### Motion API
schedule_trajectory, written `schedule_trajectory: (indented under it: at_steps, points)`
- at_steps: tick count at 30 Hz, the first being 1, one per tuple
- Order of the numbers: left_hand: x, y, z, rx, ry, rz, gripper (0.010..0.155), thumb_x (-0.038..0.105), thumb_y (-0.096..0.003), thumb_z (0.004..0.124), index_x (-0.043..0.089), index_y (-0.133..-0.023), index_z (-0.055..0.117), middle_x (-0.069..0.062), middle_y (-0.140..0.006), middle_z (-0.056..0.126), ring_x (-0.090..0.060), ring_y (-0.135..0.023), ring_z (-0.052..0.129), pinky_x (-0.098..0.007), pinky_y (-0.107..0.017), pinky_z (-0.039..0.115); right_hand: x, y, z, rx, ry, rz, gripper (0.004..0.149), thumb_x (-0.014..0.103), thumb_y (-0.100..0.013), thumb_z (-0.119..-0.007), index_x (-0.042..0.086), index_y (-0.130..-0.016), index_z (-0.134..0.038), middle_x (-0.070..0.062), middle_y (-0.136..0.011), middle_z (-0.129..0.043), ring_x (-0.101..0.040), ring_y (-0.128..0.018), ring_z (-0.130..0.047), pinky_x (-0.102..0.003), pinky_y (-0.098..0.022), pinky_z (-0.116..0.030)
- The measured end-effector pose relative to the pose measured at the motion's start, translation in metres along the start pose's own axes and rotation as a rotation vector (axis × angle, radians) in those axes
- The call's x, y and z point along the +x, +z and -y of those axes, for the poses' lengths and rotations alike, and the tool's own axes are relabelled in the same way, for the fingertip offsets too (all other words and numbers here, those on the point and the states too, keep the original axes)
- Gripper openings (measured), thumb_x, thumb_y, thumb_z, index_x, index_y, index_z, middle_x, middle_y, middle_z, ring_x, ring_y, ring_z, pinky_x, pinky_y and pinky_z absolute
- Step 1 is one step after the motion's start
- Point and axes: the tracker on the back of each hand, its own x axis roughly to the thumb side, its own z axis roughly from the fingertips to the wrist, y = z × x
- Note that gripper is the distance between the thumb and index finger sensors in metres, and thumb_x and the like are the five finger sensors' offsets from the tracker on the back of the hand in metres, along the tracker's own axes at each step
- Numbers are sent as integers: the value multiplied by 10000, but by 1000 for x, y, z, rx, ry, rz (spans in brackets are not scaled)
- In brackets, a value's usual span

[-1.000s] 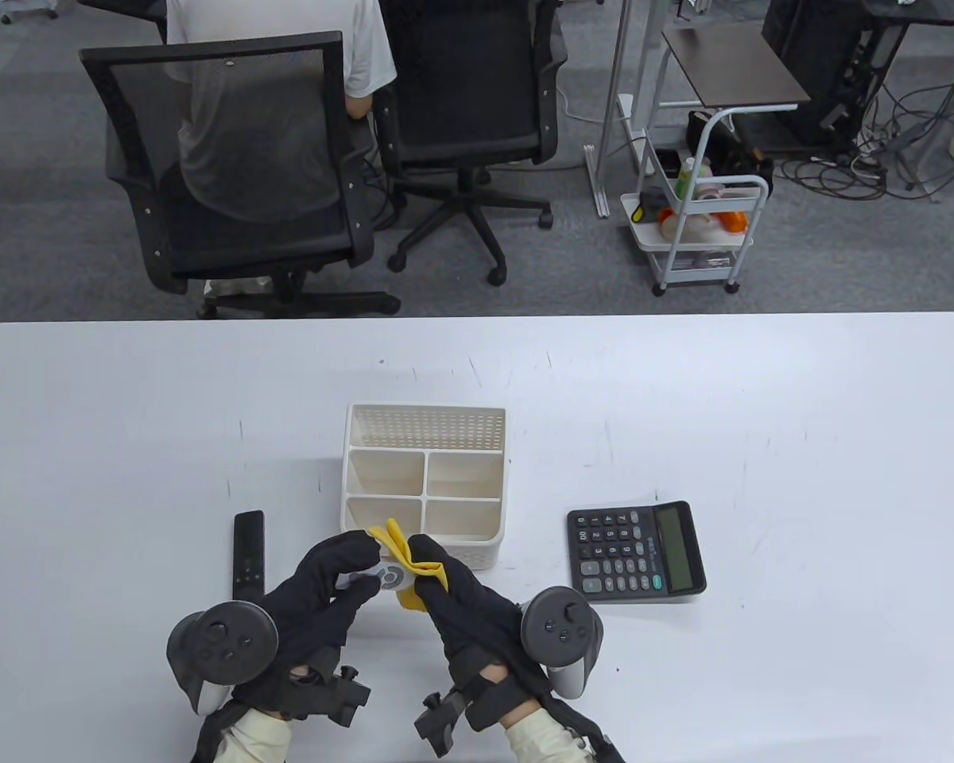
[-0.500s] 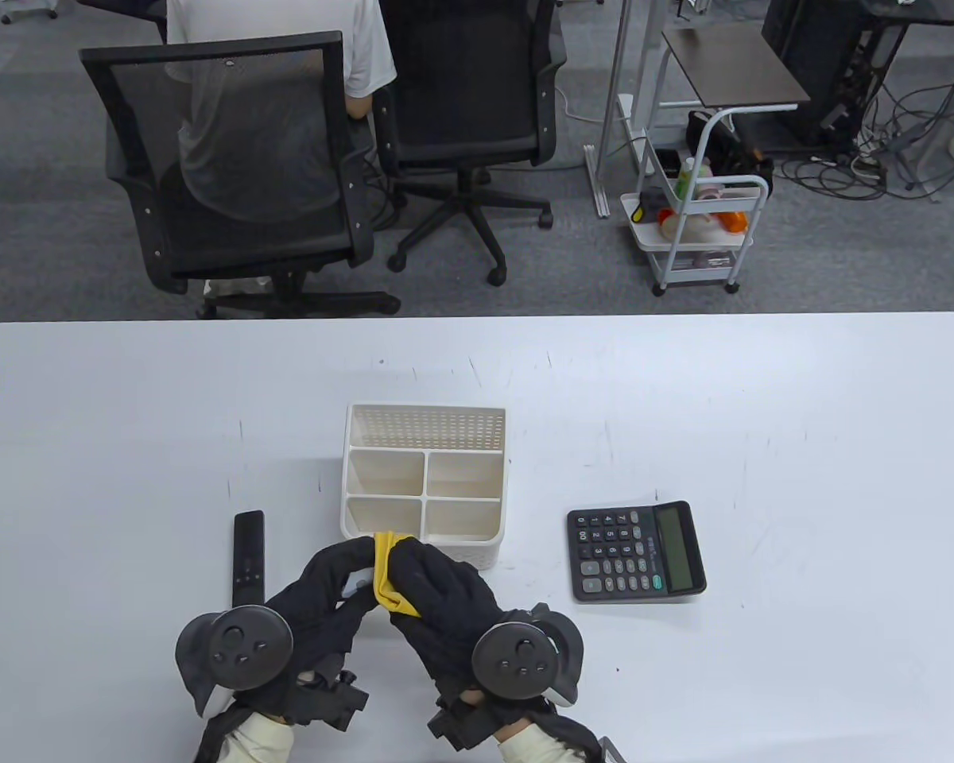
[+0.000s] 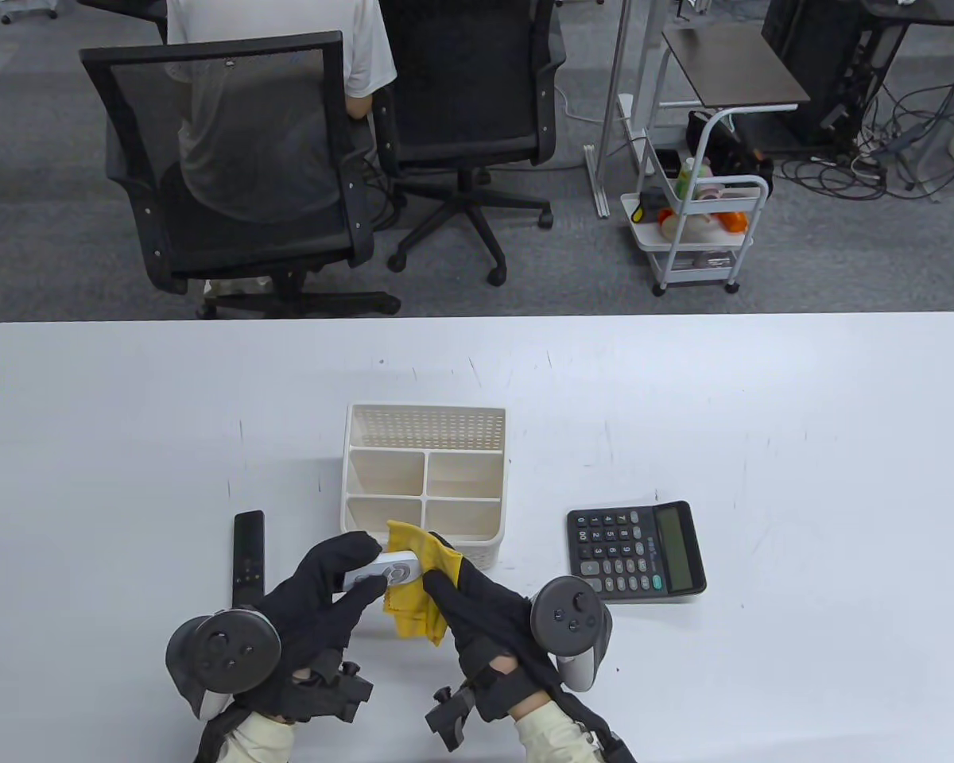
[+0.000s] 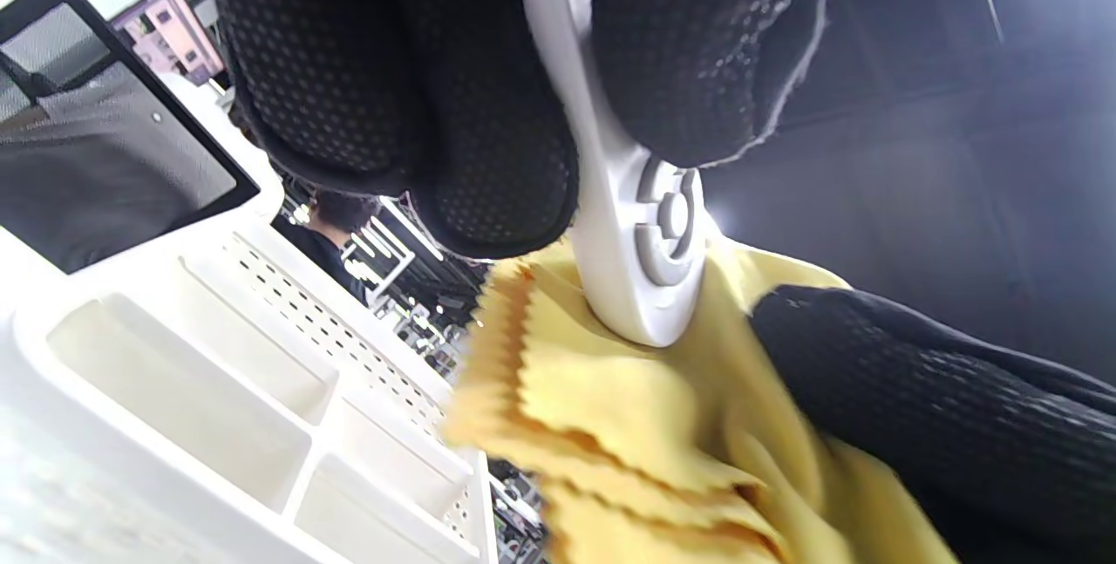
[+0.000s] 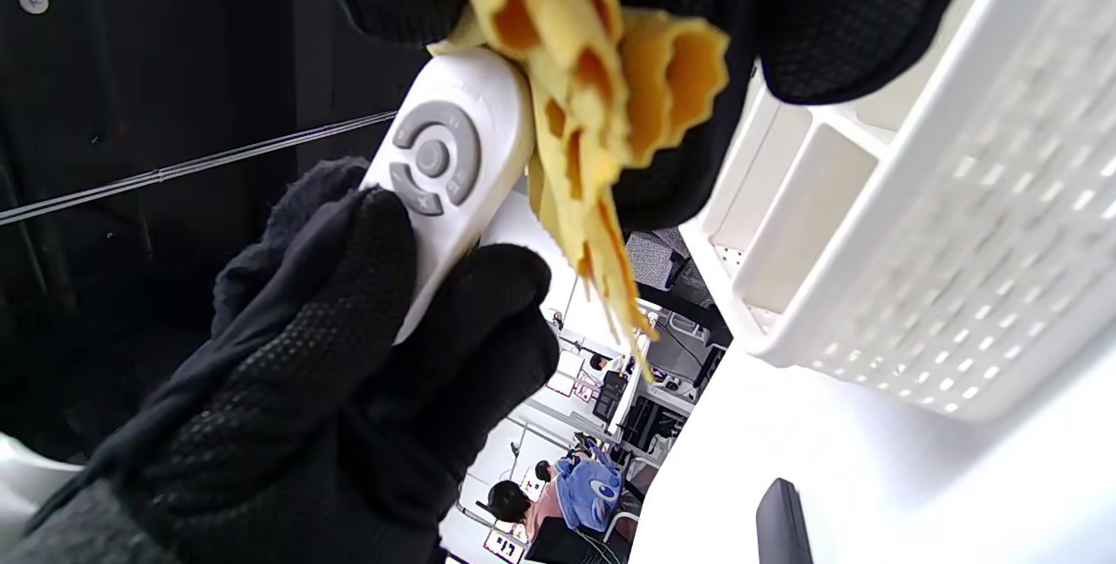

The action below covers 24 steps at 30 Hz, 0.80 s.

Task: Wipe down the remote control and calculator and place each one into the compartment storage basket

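Fingers of the left hand (image 3: 326, 592) grip one white remote (image 3: 381, 572); right hand (image 3: 465, 592) pinches one yellow cloth (image 3: 415, 608) beside it; one black remote (image 3: 248, 555), one calculator (image 3: 634, 551) flank them

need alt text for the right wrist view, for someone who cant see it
A gloved left hand grips a white remote control while the right hand holds a yellow cloth against it, beside a white compartment storage basket.

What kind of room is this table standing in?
Most likely an office or a lab workspace. Beyond the white table stand black mesh office chairs on grey carpet, with a person seated at one, a small white rolling cart and tangled cables beside equipment.
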Motion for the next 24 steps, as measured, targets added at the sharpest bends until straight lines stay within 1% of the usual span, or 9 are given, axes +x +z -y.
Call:
schedule_trajectory:
  at_steps: [4, 6, 9, 12, 14, 16, 17, 20, 24]
  points:
    - [-1, -7, -4, 34, -12, -18, 474, 319, -455, 926, 332, -890, 739, -65, -890, 909, -130, -600, 1117, -409, -494, 957, 2, 0, 4, -4, -30, 12, 533, 247, -584, -691, -68, -1014, -684, -257, -824, -928, -324, -581, -988, -612, -530, -727]
    - [-1, -15, -7, 42, -44, -21, 470, 315, -457, 924, 334, -891, 744, -68, -891, 912, -134, -603, 1115, -411, -494, 956, 2, 0, 7, -19, -44, 8, 531, 246, -585, -691, -65, -1015, -683, -254, -831, -924, -328, -587, -984, -613, -532, -724]
    - [-1, -33, -12, 49, -128, -25, 461, 324, -466, 922, 345, -892, 749, -71, -891, 914, -126, -604, 1114, -405, -496, 956, 1, 0, 14, -57, -16, 14, 528, 248, -584, -692, -59, -1014, -687, -251, -832, -926, -328, -587, -985, -614, -531, -722]
    - [0, -55, -12, 11, -249, -41, 456, 340, -469, 924, 360, -893, 755, -65, -891, 915, -121, -602, 1107, -403, -499, 950, -1, 0, 21, -101, 36, 14, 531, 249, -583, -693, -59, -1016, -686, -253, -836, -924, -333, -591, -982, -616, -532, -719]
    - [0, -68, -9, -19, -352, -49, 457, 368, -473, 919, 376, -899, 754, -54, -895, 912, -143, -605, 1093, -420, -495, 933, -2, 0, 25, -110, 62, 17, 530, 250, -583, -693, -55, -1016, -687, -252, -838, -924, -335, -595, -981, -619, -532, -717]
    - [-2, -80, 0, -59, -485, -51, 465, 415, -476, 902, 395, -914, 746, -36, -874, 924, -159, -622, 1078, -434, -503, 918, -3, 0, 28, -118, 77, 18, 530, 252, -584, -693, -53, -1017, -687, -254, -842, -922, -340, -599, -979, -621, -536, -713]
    - [-4, -84, 5, -79, -528, -55, 465, 412, -476, 901, 397, -915, 747, -33, -874, 922, -163, -632, 1073, -439, -509, 912, -4, 0, 28, -124, 84, 13, 529, 252, -584, -693, -53, -1017, -688, -254, -844, -920, -342, -600, -979, -621, -535, -713]
    - [-11, -94, 21, -125, -639, -69, 466, 409, -483, 890, 403, -925, 741, -30, -888, 906, -194, -680, 1043, -461, -537, 886, -4, 0, 30, -140, 97, 10, 530, 254, -584, -693, -51, -1017, -690, -256, -846, -920, -344, -601, -979, -620, -534, -713]
    - [-21, -101, 43, -179, -798, -40, 471, 440, -492, 862, 415, -943, 727, 2, -904, 884, -264, -809, 948, -492, -586, 832, -5, 0, 31, -134, 99, 7, 530, 254, -584, -693, -50, -1017, -690, -257, -848, -919, -349, -603, -977, -622, -532, -713]
